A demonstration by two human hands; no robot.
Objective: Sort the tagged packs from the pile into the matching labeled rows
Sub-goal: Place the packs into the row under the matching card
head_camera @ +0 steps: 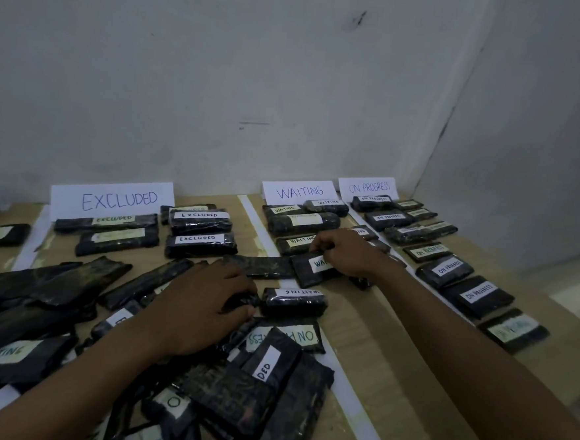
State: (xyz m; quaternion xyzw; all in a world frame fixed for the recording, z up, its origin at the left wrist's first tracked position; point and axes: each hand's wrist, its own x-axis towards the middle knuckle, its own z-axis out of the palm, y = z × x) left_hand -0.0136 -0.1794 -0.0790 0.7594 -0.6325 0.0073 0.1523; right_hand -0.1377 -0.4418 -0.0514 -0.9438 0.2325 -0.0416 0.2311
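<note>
While the right hand (344,254) reaches out over the tabletop (392,357), its fingers curl down onto the far edge of a tilted pack (307,271), pinching it. This dark pack lies askew under the fingertips, and its white tag shows only "WA" beside the knuckles. Just beyond that hand lies the WAITING row (302,222), several dark packs laid one behind another up to the WAITING sign (299,191) standing at the wall (223,77). To the right of the right forearm runs the ON PROGRESS row (444,270), headed by the ON PROGRESS sign (368,187). The left hand (204,303) sits nearer the person, its fingers closed around the bunched dark end of a near pack (293,300). That pack's tag reads WAITING upside down, and it stretches away to the right of the fingers, flat on the tabletop. Under and to the left of the left hand spreads the pile (52,306), a loose heap of dark packs with tags facing various ways. Beyond the left hand is the EXCLUDED row (201,244) with its EXCLUDED sign (111,198). A white strip (349,389) runs along the tabletop between the two forearms
</note>
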